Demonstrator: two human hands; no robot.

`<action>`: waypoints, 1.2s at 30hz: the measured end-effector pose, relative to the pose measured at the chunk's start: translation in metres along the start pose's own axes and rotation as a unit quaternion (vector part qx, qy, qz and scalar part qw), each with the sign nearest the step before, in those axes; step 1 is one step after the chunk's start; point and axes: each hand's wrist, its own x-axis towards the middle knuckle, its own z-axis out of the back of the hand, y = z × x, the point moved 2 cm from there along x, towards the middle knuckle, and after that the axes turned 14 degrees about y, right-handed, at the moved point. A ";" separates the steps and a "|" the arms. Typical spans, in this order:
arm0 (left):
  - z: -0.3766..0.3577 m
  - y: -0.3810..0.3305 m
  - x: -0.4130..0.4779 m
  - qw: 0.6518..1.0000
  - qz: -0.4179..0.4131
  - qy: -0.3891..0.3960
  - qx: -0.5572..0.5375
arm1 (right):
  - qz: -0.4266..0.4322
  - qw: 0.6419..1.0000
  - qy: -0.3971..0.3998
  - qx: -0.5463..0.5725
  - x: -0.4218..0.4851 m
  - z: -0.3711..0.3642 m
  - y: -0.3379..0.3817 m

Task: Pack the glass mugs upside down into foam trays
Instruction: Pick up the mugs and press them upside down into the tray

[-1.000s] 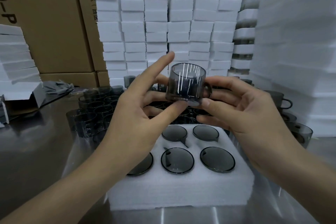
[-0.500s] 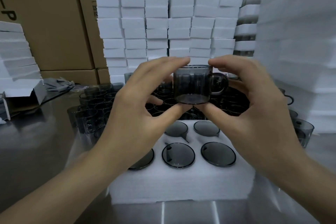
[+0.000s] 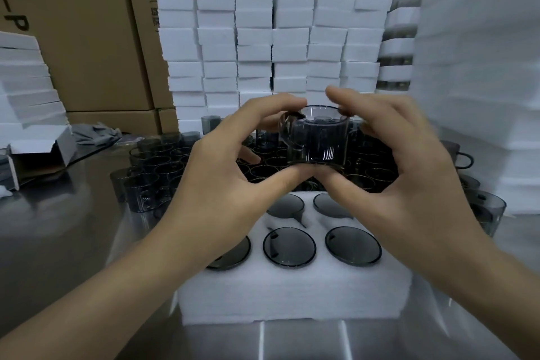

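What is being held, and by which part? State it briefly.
A glass mug, held by the left hand and right hand: thumbs under its lower edge, fingertips on its upper edge.

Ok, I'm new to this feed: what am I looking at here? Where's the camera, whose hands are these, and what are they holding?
There is no machine here: a person works with bare hands. Every picture comes from one wide-angle camera worn on their head, looking forward and down. The left hand and right hand pinch one glass mug between them, thumbs under it, fingers on top, its handle towards the left hand. Below it, on a steel table, lies a white foam tray with five packed mugs showing, bases up; the left hand hides part of the tray. Behind it stand loose mugs, with foam stacks and boxes at the back.
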 end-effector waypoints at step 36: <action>0.001 0.028 0.002 0.957 0.094 0.162 -0.222 | -0.023 0.989 0.050 0.135 -0.001 -0.004 -0.012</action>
